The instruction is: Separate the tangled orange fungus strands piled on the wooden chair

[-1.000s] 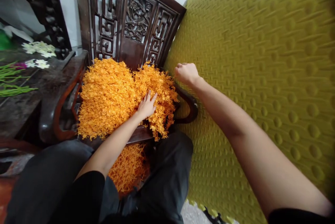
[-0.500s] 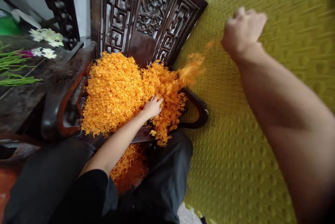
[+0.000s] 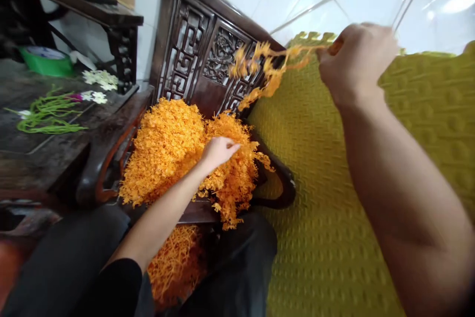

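A large pile of small orange flowers [image 3: 166, 139] fills the seat of a dark carved wooden chair [image 3: 208, 92], with a looser heap on its right side. My left hand [image 3: 219, 151] is over that looser heap, its fingers pinched together; what is between them, if anything, is too small to make out. High at the right, my right hand [image 3: 358, 60] is closed on an orange flower strand [image 3: 272, 67], which stretches leftward through the air, blurred and free of the pile.
More orange stringy pieces [image 3: 174, 262] lie low between the legs. On the dark table [image 3: 22, 158] at left are green stems [image 3: 52, 114], white flowers [image 3: 100, 79] and a roll of green tape [image 3: 48, 61]. A yellow-green foam mat [image 3: 315, 183] stands at the right.
The strand has come up out of the heap with my right hand and now hangs in the air. My left hand's spread fingers have closed. The view has tilted upward.
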`<state>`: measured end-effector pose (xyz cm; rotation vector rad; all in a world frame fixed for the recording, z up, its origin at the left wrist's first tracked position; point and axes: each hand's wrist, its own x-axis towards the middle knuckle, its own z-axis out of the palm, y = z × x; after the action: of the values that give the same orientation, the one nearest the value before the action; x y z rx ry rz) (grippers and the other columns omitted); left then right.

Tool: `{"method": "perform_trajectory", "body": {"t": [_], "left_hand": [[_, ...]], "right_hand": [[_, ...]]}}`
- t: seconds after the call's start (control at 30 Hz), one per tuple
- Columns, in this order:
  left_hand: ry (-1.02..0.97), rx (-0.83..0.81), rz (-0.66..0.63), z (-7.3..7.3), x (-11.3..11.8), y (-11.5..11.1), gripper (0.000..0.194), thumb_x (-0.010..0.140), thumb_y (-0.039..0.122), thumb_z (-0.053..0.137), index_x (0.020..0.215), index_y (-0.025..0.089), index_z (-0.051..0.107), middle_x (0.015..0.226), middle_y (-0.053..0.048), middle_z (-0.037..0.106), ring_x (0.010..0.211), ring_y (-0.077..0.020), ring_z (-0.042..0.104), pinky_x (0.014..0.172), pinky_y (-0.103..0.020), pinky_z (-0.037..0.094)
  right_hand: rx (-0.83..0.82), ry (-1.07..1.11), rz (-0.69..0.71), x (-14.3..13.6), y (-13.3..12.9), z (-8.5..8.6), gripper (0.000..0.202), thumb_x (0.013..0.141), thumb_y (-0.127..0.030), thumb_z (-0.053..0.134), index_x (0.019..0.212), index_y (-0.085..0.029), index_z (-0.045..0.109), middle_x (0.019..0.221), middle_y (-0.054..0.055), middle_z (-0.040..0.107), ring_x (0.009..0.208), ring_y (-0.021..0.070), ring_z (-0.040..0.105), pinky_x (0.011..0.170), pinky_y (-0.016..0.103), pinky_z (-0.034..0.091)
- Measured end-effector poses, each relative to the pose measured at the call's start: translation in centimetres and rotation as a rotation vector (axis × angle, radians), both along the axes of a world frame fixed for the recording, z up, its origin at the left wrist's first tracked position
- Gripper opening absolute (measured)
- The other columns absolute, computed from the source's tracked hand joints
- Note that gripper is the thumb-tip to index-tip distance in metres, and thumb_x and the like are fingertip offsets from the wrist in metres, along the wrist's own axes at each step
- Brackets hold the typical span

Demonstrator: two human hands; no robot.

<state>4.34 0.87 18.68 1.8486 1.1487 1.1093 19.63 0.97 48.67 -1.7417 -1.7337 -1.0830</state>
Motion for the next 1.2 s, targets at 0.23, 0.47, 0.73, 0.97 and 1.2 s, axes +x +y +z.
{"method": "perform_trajectory", "body": {"t": [0.23,0.47,0.73,0.97,1.2], "left_hand": [[-0.628,0.071,0.033,7.5,-6.1,-1.7,0.063,0.086,0.065,0.069,0.122,0.014,0.071,0.124,-0.016,0.074,0.121,-0.0292,0.067,0.107,-0.046,0.05],[-0.608,-0.035,-0.033,9.8,-10.9,-4.9,0.042,0.068,0.034,0.091,0.103,0.014,0.078,0.1,-0.009,0.078,0.093,-0.0214,0.073,0.094,-0.044,0.056],[-0.453,0.148,0.152,7.0,-12.4,-9.5,0.026,0.074,0.03,0.087,0.097,0.02,0.08,0.108,-0.006,0.078,0.102,-0.0188,0.07,0.096,-0.036,0.054],[-0.51,-0.136,0.142,3.0,-10.6,-11.5,0.028,0.07,0.033,0.09,0.079,0.018,0.068,0.083,-0.001,0.072,0.075,-0.0118,0.065,0.073,-0.026,0.051],[-0.574,-0.291,0.17,2.0,-10.8,-12.2,0.037,0.069,0.04,0.091,0.09,0.017,0.071,0.076,-0.001,0.072,0.07,-0.012,0.066,0.074,-0.026,0.05]], "right_hand": [[-0.047,0.073,0.272,-4.0,-5.6,-10.8,0.03,0.092,-0.046,0.061,0.08,-0.019,0.064,0.088,0.012,0.071,0.079,0.027,0.064,0.068,0.039,0.046],[-0.239,0.177,0.73,-6.7,-8.9,-19.6,0.029,0.099,-0.045,0.055,0.081,-0.024,0.066,0.086,0.011,0.068,0.081,0.0255,0.062,0.069,0.037,0.046],[-0.588,0.937,1.195,-7.2,-8.4,-23.4,0.08,0.085,-0.057,0.074,0.154,-0.029,0.046,0.136,0.014,0.061,0.11,0.0291,0.066,0.096,0.051,0.057],[-0.545,1.298,1.264,-8.3,-7.3,-25.7,0.032,0.089,-0.035,0.072,0.12,-0.026,0.073,0.108,0.007,0.072,0.096,0.0228,0.069,0.087,0.044,0.06],[-0.655,1.063,1.456,-7.7,-7.4,-24.9,0.02,0.091,-0.023,0.065,0.105,-0.028,0.079,0.112,0.005,0.074,0.109,0.0231,0.068,0.104,0.047,0.053]]}}
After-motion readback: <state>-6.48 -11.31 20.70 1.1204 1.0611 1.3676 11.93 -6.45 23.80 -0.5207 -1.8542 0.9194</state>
